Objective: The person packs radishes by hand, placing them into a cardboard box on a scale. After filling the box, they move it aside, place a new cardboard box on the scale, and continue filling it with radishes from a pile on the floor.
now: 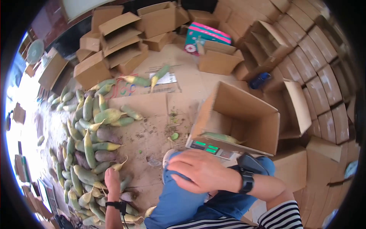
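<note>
My left hand (111,180) reaches down into a pile of green radishes (88,150), its fingers closed around a green radish with a pale yellow tip (120,165). Part of that radish is hidden under the hand. My right hand (196,170) lies on my bent knee, with thumb and fingers apart and nothing in it. In front of that knee an open cardboard box (244,108) sits on a scale (209,148) with lit green displays. One green radish (221,137) lies inside the box along its near wall.
Open cardboard boxes (120,42) stand at the back left. Stacked cartons (318,84) line the right side. A teal and pink box (206,37) and a blue object (260,80) are farther back. Leaf scraps (174,136) and soil lie on the cardboard floor covering.
</note>
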A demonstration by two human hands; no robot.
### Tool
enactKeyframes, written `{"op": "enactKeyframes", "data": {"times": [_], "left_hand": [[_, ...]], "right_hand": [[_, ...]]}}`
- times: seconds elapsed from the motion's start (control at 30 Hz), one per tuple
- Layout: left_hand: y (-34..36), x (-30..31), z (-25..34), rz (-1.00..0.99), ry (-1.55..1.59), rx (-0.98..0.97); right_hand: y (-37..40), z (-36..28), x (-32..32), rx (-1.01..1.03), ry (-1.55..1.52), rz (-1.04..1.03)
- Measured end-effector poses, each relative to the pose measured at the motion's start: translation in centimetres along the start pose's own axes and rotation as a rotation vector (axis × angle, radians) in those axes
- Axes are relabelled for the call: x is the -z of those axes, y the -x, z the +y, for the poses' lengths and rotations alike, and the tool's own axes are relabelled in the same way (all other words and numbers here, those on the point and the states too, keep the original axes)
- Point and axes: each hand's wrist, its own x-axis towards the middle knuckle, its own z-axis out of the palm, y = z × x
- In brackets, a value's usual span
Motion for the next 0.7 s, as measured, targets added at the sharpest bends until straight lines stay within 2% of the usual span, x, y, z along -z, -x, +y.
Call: {"op": "enactKeyframes", "data": {"times": [0.07, 0.1, 0.13, 0.2, 0.23, 0.3, 0.33, 0.37, 0.4, 0.43, 0.5, 0.53, 0.6, 0.63, 0.67, 0.7], "left_hand": [[-0.8, 0.4, 1.2, 0.292, 0.316, 0.380], [-3.3, 4.3, 4.0, 0.315, 0.657, 0.616], [-4.1, 5.7, 3.4, 0.269, 0.703, 0.603], [-8.2, 11.5, 8.8, 0.418, 0.886, 0.481], [-10.0, 14.1, 11.3, 0.420, 0.885, 0.457], [-12.7, 18.6, 15.9, 0.602, 0.709, 0.142], [-13.8, 20.4, 17.8, 0.607, 0.703, 0.118], [-14.7, 22.0, 19.5, 0.694, 0.839, -0.055], [-15.5, 23.4, 21.3, 0.773, 0.976, -0.231], [-15.9, 24.9, 23.4, 0.772, 0.975, -0.246], [-16.3, 27.0, 27.3, 0.672, 1.427, -0.358], [-17.0, 27.0, 28.6, 0.672, 1.426, -0.357], [-17.9, 26.5, 30.6, 0.452, 1.594, -0.262], [-17.7, 25.9, 31.4, 0.453, 1.590, -0.248], [-17.6, 25.1, 32.1, 0.364, 1.383, -0.169], [-17.7, 24.5, 32.5, 0.278, 1.174, -0.092]], "right_hand": [[0.4, -0.1, -0.2, 0.023, 0.008, -0.013], [0.6, -0.1, -0.2, 0.005, 0.024, 0.011], [0.7, -0.2, -0.1, 0.006, 0.042, -0.020], [1.1, -0.3, -0.4, 0.005, 0.066, -0.028], [1.3, -0.2, -0.8, 0.023, 0.059, 0.058], [1.2, -0.7, -0.4, 0.051, 0.056, 0.165], [0.8, -0.9, 0.3, 0.099, 0.127, 0.339], [0.5, -1.0, 1.2, 0.146, 0.200, 0.514], [0.4, -1.3, 2.2, 0.147, 0.205, 0.533], [0.4, -1.5, 3.4, 0.148, 0.268, 0.569], [0.8, -1.5, 5.8, 0.147, 0.329, 0.602], [1.4, -1.2, 7.3, 0.142, 0.379, 0.574], [3.2, 0.1, 9.8, 0.085, 0.480, 0.483], [4.4, 1.2, 10.9, 0.031, 0.531, 0.421], [5.6, 2.1, 12.2, -0.033, 0.581, 0.410], [7.0, 3.5, 13.6, -0.176, 0.629, 0.299]]}}
